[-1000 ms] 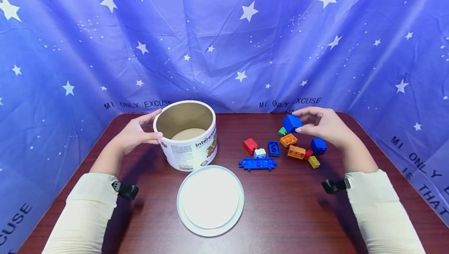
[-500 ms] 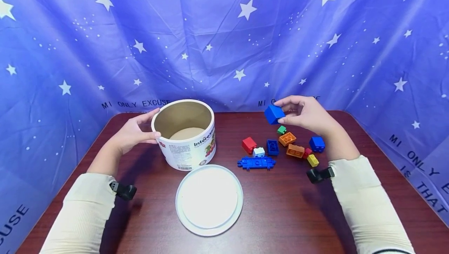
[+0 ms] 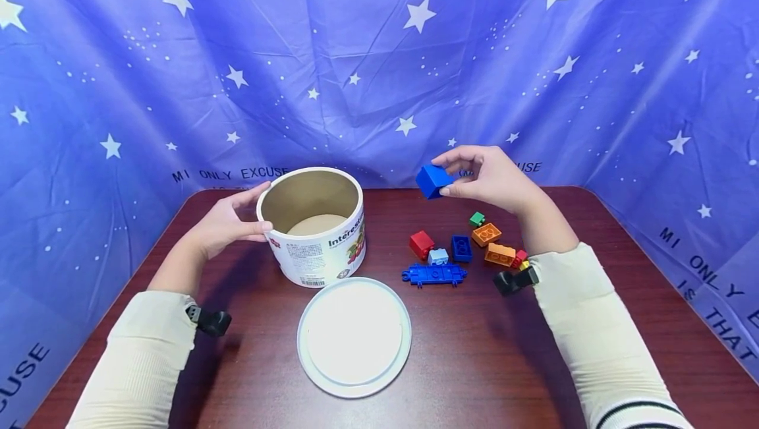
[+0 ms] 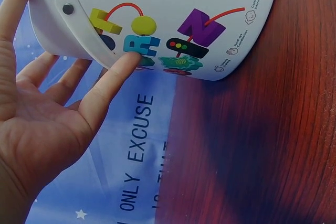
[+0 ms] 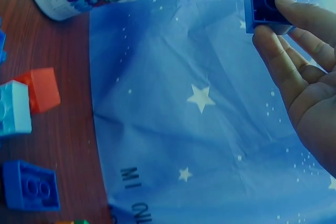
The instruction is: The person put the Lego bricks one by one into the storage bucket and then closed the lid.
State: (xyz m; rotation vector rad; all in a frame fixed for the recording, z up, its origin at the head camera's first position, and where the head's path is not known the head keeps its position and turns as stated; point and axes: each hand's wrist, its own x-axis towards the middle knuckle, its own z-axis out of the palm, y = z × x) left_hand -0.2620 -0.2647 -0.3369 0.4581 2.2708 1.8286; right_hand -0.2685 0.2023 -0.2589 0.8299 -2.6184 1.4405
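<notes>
In the head view, my right hand [image 3: 492, 177] holds a blue toy brick [image 3: 433, 182] between thumb and fingers, raised above the far part of the table. The right wrist view shows the hollow underside of that blue brick [image 5: 271, 4], with the thumb against it. At the left, my left hand [image 3: 222, 225] rests against the outside of a white bucket [image 3: 314, 261], fingers spread and mostly straight. Its fingers touch the bucket's printed wall near the white handle [image 4: 84, 30] in the left wrist view. The bucket stands upright with its top uncovered; its bare floor shows inside.
A round white lid [image 3: 356, 337] lies in front of the bucket. Right of the bucket are a red brick [image 3: 421, 244], a pale blue brick [image 3: 438, 257], a blue wheel-base piece [image 3: 435, 275], an upturned blue brick [image 3: 461, 248], orange bricks [image 3: 486, 234] and a green brick [image 3: 477, 219].
My right hand has lifted the blue brick and carried it leftward, away from the green brick and towards the bucket. My left hand stays against the bucket.
</notes>
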